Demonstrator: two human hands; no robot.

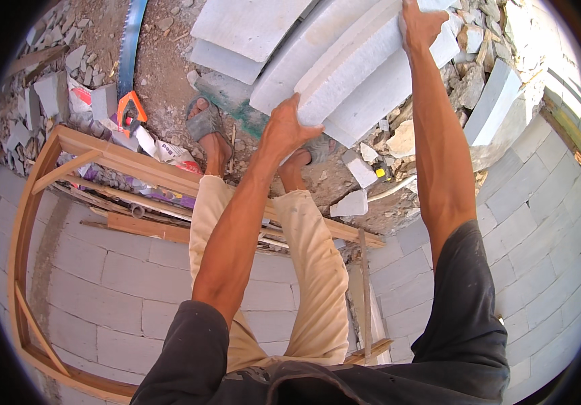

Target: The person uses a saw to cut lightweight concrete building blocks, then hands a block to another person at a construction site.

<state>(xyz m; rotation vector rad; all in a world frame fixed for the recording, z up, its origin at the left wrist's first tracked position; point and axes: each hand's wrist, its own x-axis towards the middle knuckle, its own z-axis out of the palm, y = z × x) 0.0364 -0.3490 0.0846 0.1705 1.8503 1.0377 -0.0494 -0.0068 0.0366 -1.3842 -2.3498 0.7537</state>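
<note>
A long pale grey building block (358, 71) is between my two hands, tilted among other blocks. My left hand (285, 129) grips its near-left end, thumb along the end and the fingers mostly hidden against the side. At its far right end my right hand (424, 25) is closed around the edge, with the fingertips partly hidden. More blocks lie right beside it: a stack (250, 30) to the left and a flat block (371, 111) to the right. My sandalled feet stand at the near ends of the blocks.
A handsaw (132, 47) with an orange handle lies at the far left. A wooden frame (128, 152) spans the left side, beside torn bags and broken block pieces. Rubble (469, 84) lies at right, near a small yellow-and-black object (381, 173). Grey block walls (128, 277) are close around me.
</note>
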